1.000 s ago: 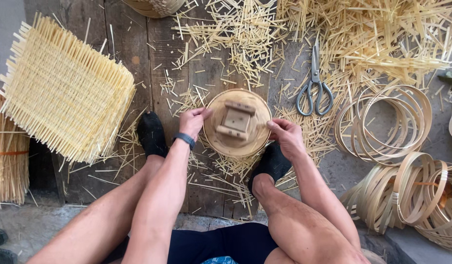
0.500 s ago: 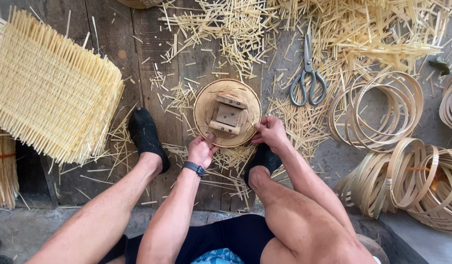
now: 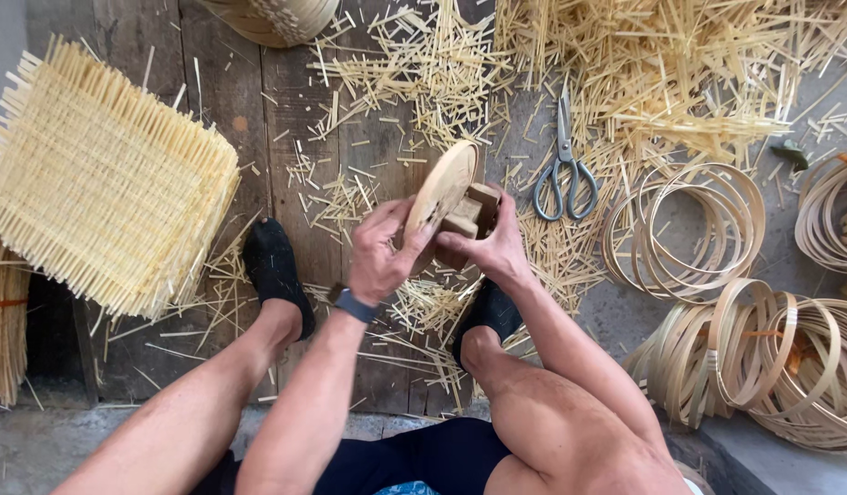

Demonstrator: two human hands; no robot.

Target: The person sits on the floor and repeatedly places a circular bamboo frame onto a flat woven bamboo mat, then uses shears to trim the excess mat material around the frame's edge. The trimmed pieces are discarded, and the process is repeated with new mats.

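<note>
Round wooden disc with block-shaped wooden pieces fixed to one face (image 3: 446, 197) is held tilted on edge above the plank floor (image 3: 213, 110), between both hands. Left hand (image 3: 379, 252) grips its lower rim, fingers curled around the flat face. Right hand (image 3: 492, 246) clasps the blocks from the other side. Metal scissors (image 3: 563, 170) lie near, among yellow bamboo offcuts (image 3: 423, 64).

The woven basket (image 3: 275, 16) at the top is cut off by the frame's edge, as are the bamboo hoops (image 3: 831, 215) at the right and the bundle of strips (image 3: 4, 321) at the left. The left hand (image 3: 379, 257) hides the lower rim of the round wooden disc (image 3: 440, 194), and the right hand (image 3: 489, 249) covers part of the wooden blocks (image 3: 474, 209) on its far face. The small dark object (image 3: 790, 154) beside the hoops is too small to tell.
</note>
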